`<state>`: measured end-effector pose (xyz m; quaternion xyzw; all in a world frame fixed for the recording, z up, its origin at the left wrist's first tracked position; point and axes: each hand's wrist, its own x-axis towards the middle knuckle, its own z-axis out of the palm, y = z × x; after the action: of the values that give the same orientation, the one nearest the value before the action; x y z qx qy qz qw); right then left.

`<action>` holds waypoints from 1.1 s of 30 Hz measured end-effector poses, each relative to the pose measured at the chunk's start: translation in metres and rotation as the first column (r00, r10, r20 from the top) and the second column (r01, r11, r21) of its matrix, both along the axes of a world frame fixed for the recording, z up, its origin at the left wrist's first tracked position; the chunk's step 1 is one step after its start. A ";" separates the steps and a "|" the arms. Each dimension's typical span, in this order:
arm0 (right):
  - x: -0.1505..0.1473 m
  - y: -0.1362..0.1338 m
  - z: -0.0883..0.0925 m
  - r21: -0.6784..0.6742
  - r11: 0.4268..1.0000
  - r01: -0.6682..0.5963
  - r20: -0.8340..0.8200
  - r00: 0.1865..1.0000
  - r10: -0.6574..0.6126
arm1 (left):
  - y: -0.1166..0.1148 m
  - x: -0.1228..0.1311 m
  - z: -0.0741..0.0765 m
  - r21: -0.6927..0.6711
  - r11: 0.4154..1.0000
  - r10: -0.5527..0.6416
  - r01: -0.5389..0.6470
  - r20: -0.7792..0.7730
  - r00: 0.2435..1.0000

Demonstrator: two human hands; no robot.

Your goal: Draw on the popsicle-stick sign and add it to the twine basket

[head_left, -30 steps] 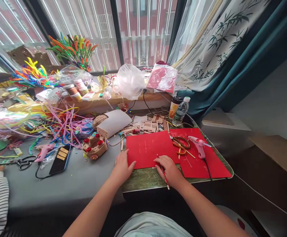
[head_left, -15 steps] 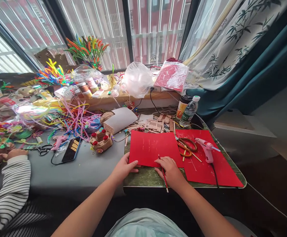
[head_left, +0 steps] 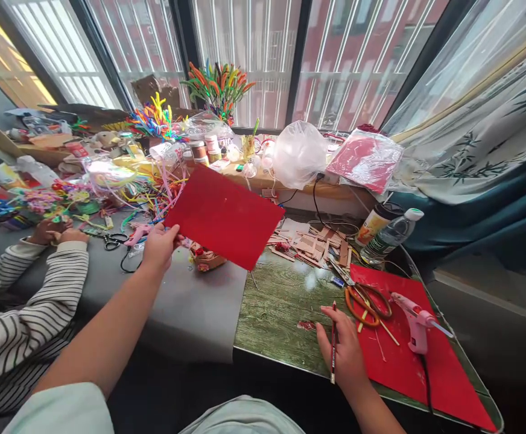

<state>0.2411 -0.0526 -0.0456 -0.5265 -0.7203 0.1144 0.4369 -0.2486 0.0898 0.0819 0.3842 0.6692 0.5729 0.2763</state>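
My left hand pinches one corner of a red sheet of card and holds it up, tilted, above the table's left part. Behind the lifted card, a small woven basket with red flowers is partly hidden. Over the green table top, my right hand keeps a pencil between its fingers, point away from me. Right of that hand lie scissors with orange-brown handles and a pink glue gun, both on a second red sheet.
Wooden sticks are heaped behind the green table top. A water bottle and a cup stand at the back right. On the left, another person's hands work near black scissors.
The red card has been lifted off the table and carried up and left by my left hand. My right hand still has the pencil. The view has turned left.
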 end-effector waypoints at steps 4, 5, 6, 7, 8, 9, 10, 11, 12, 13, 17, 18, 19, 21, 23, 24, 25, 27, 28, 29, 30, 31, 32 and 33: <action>-0.001 0.002 -0.002 -0.056 0.998 0.017 -0.004 1.000 -0.018 | 0.062 -0.045 0.017 -0.060 0.991 0.110 -0.123 -0.181 0.977; 0.000 0.002 -0.002 -0.068 0.997 0.022 -0.011 1.000 -0.023 | 0.070 -0.051 0.016 -0.055 0.986 0.142 -0.160 -0.244 0.959; 0.000 0.002 -0.003 -0.083 0.996 0.027 -0.019 0.999 -0.028 | 0.075 -0.056 0.012 -0.047 0.979 0.175 -0.199 -0.310 0.935; 0.000 0.002 -0.003 -0.099 0.995 0.033 -0.029 0.999 -0.036 | 0.078 -0.060 0.007 -0.036 0.972 0.201 -0.231 -0.377 0.904; 0.000 0.002 -0.003 -0.117 0.992 0.038 -0.038 0.998 -0.042 | 0.079 -0.062 -0.001 -0.030 0.968 0.211 -0.250 -0.444 0.871; 0.000 0.002 -0.003 -0.135 0.990 0.042 -0.046 0.998 -0.049 | 0.079 -0.064 -0.009 -0.032 0.967 0.202 -0.252 -0.508 0.837; 0.000 0.002 -0.003 -0.151 0.987 0.046 -0.053 0.997 -0.055 | 0.079 -0.065 -0.018 -0.047 0.970 0.169 -0.237 -0.567 0.806; -0.001 0.002 -0.003 -0.164 0.985 0.049 -0.058 0.997 -0.059 | 0.080 -0.066 -0.027 -0.075 0.974 0.121 -0.212 -0.620 0.775; -0.001 0.002 -0.002 -0.172 0.984 0.051 -0.064 0.996 -0.062 | 0.080 -0.067 -0.034 -0.106 0.976 0.071 -0.188 -0.664 0.745; -0.002 0.002 -0.001 -0.177 0.983 0.051 -0.068 0.996 -0.063 | 0.082 -0.069 -0.040 -0.139 0.975 0.026 -0.171 -0.699 0.715; -0.003 0.003 -0.001 -0.193 0.980 0.038 -0.065 0.997 -0.052 | 0.094 -0.080 -0.049 -0.245 0.957 -0.096 -0.155 -0.773 0.627; -0.003 0.003 -0.001 -0.192 0.981 0.037 -0.060 0.997 -0.050 | 0.097 -0.082 -0.049 -0.269 0.950 -0.119 -0.156 -0.778 0.617; -0.003 0.004 -0.002 -0.189 0.981 0.034 -0.056 0.997 -0.045 | 0.101 -0.084 -0.048 -0.290 0.944 -0.137 -0.158 -0.779 0.611; -0.002 0.005 -0.004 -0.180 0.983 0.030 -0.052 0.998 -0.040 | 0.106 -0.085 -0.045 -0.319 0.933 -0.157 -0.167 -0.778 0.609; -0.001 0.005 -0.006 -0.176 0.984 0.030 -0.052 0.998 -0.040 | 0.109 -0.083 -0.041 -0.330 0.927 -0.156 -0.179 -0.772 0.616; -0.001 0.006 -0.006 -0.174 0.984 0.030 -0.053 0.998 -0.040 | 0.109 -0.081 -0.038 -0.333 0.925 -0.152 -0.184 -0.766 0.624; -0.001 0.007 -0.007 -0.170 0.985 0.030 -0.054 0.998 -0.039 | 0.109 -0.079 -0.035 -0.334 0.924 -0.146 -0.187 -0.758 0.635; -0.001 0.008 -0.006 -0.159 0.987 0.027 -0.056 0.998 -0.036 | 0.106 -0.072 -0.026 -0.327 0.928 -0.131 -0.181 -0.737 0.663; -0.001 0.008 -0.006 -0.155 0.988 0.025 -0.058 0.998 -0.035 | 0.103 -0.067 -0.022 -0.312 0.934 -0.117 -0.173 -0.727 0.676; -0.002 0.008 -0.005 -0.154 0.988 0.023 -0.062 0.998 -0.033 | 0.099 -0.061 -0.017 -0.286 0.944 -0.098 -0.163 -0.719 0.688; -0.002 0.008 -0.004 -0.158 0.987 0.023 -0.068 0.997 -0.034 | 0.092 -0.053 -0.013 -0.248 0.957 -0.074 -0.151 -0.712 0.698; -0.002 0.008 -0.004 -0.166 0.986 0.024 -0.079 0.996 -0.037 | 0.082 -0.043 -0.010 -0.196 0.971 -0.043 -0.136 -0.706 0.707; -0.003 0.007 -0.003 -0.178 0.984 0.023 -0.096 0.995 -0.040 | 0.070 -0.031 -0.007 -0.135 0.984 -0.011 -0.116 -0.698 0.716; -0.003 0.007 -0.003 -0.193 0.981 0.026 -0.118 0.992 -0.050 | 0.053 -0.018 -0.006 -0.071 0.994 0.011 -0.083 -0.688 0.726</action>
<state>0.2383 -0.0461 -0.0482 -0.5719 -0.6677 0.2067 0.4294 -0.2664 0.1430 0.0763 0.5375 0.7605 0.3641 0.0132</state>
